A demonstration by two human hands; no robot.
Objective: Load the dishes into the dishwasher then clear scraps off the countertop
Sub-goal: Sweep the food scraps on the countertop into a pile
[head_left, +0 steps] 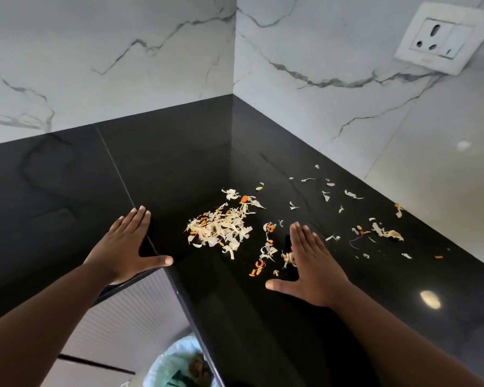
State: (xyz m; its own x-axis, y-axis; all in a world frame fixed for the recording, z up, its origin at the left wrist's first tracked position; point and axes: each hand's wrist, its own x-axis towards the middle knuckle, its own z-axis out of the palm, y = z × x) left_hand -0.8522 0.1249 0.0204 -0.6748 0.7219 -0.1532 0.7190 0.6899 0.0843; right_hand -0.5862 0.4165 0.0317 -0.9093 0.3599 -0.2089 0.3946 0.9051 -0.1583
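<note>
With both the left hand and the right hand flat, fingers straight and grasping nothing, the sweep should go best by drawing the scattered bits into the main pile, then toward the countertop's front edge above the lined bin. The scraps are pale shreds with orange bits: one heap mid-countertop between the hands, strays trailing toward the right wall edge.

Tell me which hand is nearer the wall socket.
Right. The right hand lies flat on the countertop below the wall socket; the left hand rests farther left, across the scrap pile.
</note>
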